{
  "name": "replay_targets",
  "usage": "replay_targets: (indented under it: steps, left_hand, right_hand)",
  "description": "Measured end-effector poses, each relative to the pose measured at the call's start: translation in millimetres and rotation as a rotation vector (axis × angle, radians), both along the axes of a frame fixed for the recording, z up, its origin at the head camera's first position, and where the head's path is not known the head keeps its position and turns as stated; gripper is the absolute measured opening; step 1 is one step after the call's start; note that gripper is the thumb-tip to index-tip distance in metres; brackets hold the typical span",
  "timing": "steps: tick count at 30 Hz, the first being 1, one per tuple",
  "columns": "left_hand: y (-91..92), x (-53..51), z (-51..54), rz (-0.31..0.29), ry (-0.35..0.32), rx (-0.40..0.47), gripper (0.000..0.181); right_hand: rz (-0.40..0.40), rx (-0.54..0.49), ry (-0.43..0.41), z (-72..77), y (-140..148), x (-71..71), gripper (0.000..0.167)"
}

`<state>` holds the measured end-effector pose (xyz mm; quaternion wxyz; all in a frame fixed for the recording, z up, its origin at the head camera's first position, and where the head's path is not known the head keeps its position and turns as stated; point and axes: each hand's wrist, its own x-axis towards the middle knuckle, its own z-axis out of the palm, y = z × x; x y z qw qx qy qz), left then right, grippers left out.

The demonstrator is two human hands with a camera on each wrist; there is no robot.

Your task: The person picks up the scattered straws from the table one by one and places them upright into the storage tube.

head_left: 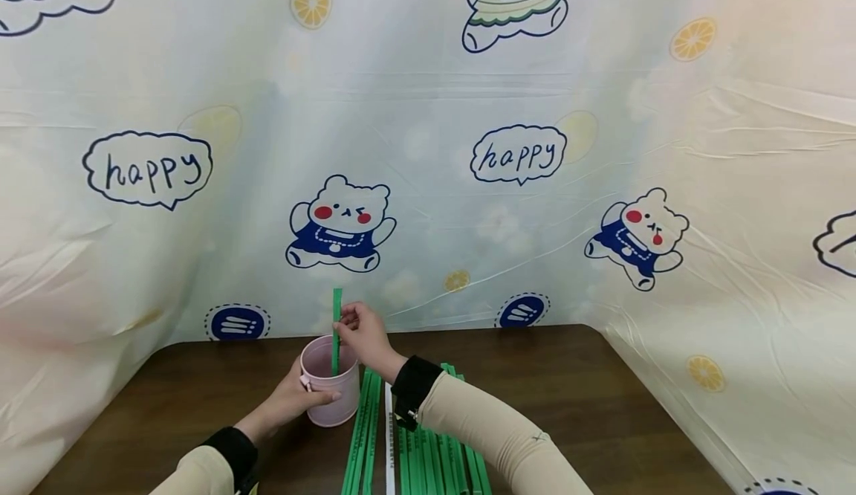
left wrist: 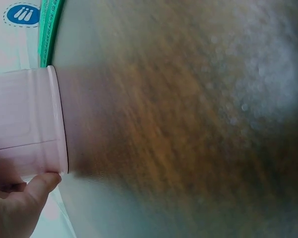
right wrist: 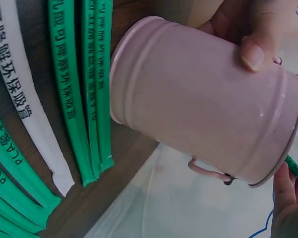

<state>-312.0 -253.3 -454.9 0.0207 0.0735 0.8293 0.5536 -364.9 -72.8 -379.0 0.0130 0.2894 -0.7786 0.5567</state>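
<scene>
A small pink metal bucket [head_left: 342, 398] stands upright on the brown table. My left hand [head_left: 294, 397] grips it from the left side, with the thumb across its front; in the left wrist view the thumb [left wrist: 37, 191] lies against the bucket wall. Above the rim, my right hand [head_left: 366, 337] pinches a green paper-wrapped straw [head_left: 337, 305], its lower end inside the bucket. The right wrist view shows the fingers [right wrist: 284, 191] on that straw beside the rim. Right of the bucket lie several green wrapped straws [head_left: 428, 461] and a white one [head_left: 390, 443].
The wooden table [head_left: 568, 406] ends in a rounded far edge. Behind it hangs a pale curtain [head_left: 428, 242] printed with bears, fruit slices and lettering. My right forearm [head_left: 495, 421] passes over the loose straws and hides part of them.
</scene>
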Motion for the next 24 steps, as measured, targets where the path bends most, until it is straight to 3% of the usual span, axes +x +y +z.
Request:
replay_targets:
  steps: [2,7,9,14,15,16,18,20,24]
  left_hand:
    - [-0.4,-0.3,-2.1,0.002,-0.004,0.004,0.104]
    - [-1.0,-0.8,-4.4,0.001,-0.005,0.006,0.103]
    - [-1.6,-1.4,-3.9,0.003,0.004,0.007,0.102]
    - [-2.3,-2.6,-3.7,0.002,0.018,0.01,0.102]
    - [-2.3,-2.2,-4.2,0.003,0.015,0.01,0.102]
    - [-2.0,-1.6,-4.7,0.005,0.012,0.01,0.102]
    - [-1.2,-0.2,-5.9,0.013,0.006,0.01,0.103]
    - [-0.9,0.5,-5.3,0.022,0.001,0.01,0.103]
    - [-0.6,1.1,-3.9,0.027,0.0,0.014,0.102]
  right_hand:
    - [0.023,-0.015,-0.032,6.5,3.3,9.0,0.029]
    - [0.041,-0.025,-0.044,2.5,4.4,2.0,0.032]
    - [0.049,-0.013,0.024,-18.3,0.5,-22.0,0.032]
    - [0.067,-0.013,0.035,-45.5,-2.7,-53.8,0.041]
    - [0.061,-0.01,0.03,-46.6,-2.5,-54.5,0.042]
    - [0.071,-0.013,0.068,-53.8,-2.6,-60.2,0.043]
    - [0.063,-0.011,0.086,-56.1,-1.6,-59.6,0.043]
    - [0.046,-0.018,0.089,-48.2,-0.1,-51.1,0.041]
    - [-0.025,-0.038,-0.056,-19.5,2.0,-25.2,0.039]
